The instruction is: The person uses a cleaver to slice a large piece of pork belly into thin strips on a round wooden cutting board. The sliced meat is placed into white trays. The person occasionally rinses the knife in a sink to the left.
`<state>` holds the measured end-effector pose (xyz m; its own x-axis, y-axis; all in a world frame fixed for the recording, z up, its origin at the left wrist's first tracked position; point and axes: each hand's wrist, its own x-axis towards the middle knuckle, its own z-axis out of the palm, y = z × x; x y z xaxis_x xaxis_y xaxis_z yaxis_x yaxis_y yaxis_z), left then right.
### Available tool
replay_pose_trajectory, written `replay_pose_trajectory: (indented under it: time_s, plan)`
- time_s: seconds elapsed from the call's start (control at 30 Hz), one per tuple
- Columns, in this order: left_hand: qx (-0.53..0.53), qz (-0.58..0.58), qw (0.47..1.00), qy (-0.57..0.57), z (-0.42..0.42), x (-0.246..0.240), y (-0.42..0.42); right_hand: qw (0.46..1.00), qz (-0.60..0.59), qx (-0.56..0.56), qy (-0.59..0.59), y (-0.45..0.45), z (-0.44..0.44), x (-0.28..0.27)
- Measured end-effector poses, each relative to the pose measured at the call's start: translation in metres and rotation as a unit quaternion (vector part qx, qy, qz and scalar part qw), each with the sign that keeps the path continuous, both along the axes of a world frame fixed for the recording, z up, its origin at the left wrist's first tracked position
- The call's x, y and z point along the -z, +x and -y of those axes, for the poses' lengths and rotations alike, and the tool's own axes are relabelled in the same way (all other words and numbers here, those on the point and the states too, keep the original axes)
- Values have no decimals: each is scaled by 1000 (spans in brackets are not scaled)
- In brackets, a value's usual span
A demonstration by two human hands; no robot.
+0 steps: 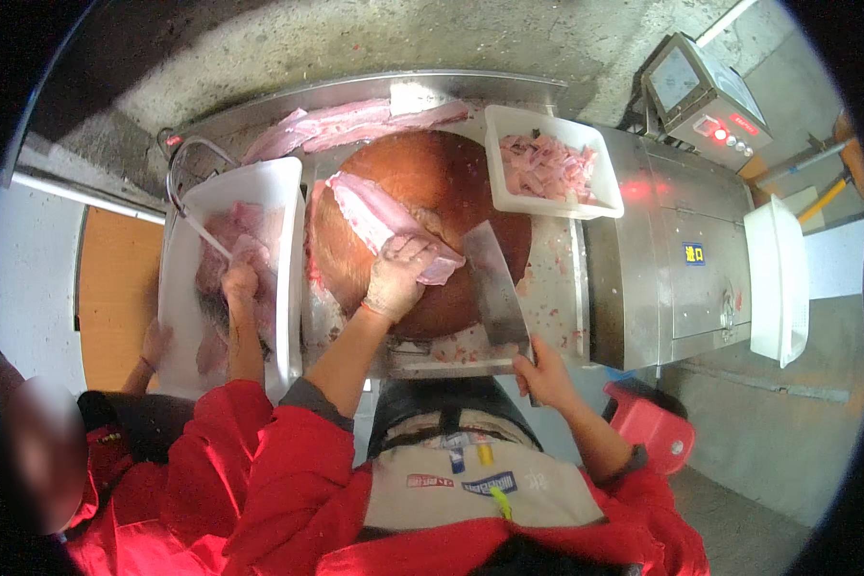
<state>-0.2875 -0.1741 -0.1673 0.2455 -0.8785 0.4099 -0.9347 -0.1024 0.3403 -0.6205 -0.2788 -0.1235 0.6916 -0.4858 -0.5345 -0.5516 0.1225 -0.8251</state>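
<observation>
My left hand grips the near end of a long piece of pale pink meat or fish, which lies slantwise on a round wooden chopping block. In my right hand is the handle of a cleaver; its broad blade, slightly blurred, is over the block's right side, just right of the piece's near end. Cut pieces fill part of a white plastic tub at the block's upper right. More long pieces lie behind the block.
At left, a co-worker's hand holds a hose over meat or fish in a large white bin. A steel machine stands at right, with a control box, a white basket and a red stool around it.
</observation>
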Motion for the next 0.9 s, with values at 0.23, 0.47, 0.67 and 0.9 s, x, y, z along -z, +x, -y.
replay_pose_trajectory:
  time_s: [0.23,0.47,0.67,0.9]
  plan:
    - [-49,100,993,-23,-15,-5,-35,997,-23,-23,-70,-1,10,4]
    - [-103,83,991,2,17,-17,-48,999,-26,8,-34,-4,19,12]
    - [-87,57,993,-64,10,-14,-64,999,-15,16,-40,-9,16,25]
    - [-11,-4,1000,-18,5,-11,-95,996,-6,8,-87,-18,28,27]
